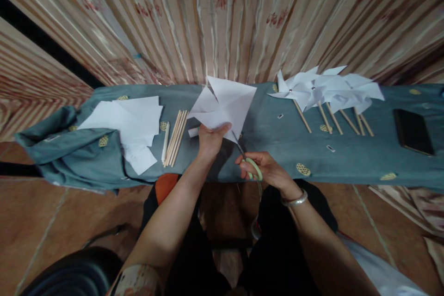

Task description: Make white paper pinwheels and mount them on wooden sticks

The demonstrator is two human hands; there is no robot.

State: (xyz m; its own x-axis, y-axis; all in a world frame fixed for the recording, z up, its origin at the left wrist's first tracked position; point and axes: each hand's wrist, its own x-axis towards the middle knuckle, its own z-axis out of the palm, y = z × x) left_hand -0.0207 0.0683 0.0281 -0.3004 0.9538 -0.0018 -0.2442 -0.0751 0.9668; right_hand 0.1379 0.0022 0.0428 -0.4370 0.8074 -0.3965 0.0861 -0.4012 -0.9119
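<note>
My left hand (pixel 211 139) pinches a square sheet of white paper (pixel 231 97) by its near side, above the cloth-covered table. Slits run inward from the paper's far and left corners. My right hand (pixel 260 166) grips a pair of scissors (pixel 254 169) with light green handles. Their blades meet the paper's near corner; how far apart they are is hard to see. Partly hidden behind my left hand lies a small white cylinder (pixel 193 132). Left of it rest several thin wooden sticks (pixel 176 138) and a whitish pen-like stick (pixel 165 142).
White paper pinwheels (pixel 326 88) on wooden sticks lie in a group at the right. A dark phone (pixel 413 132) is farther right on the green tablecloth (pixel 277 148). Stacked white paper (pixel 138 118) lies at the left. A patterned curtain (pixel 222 23) hangs behind the table.
</note>
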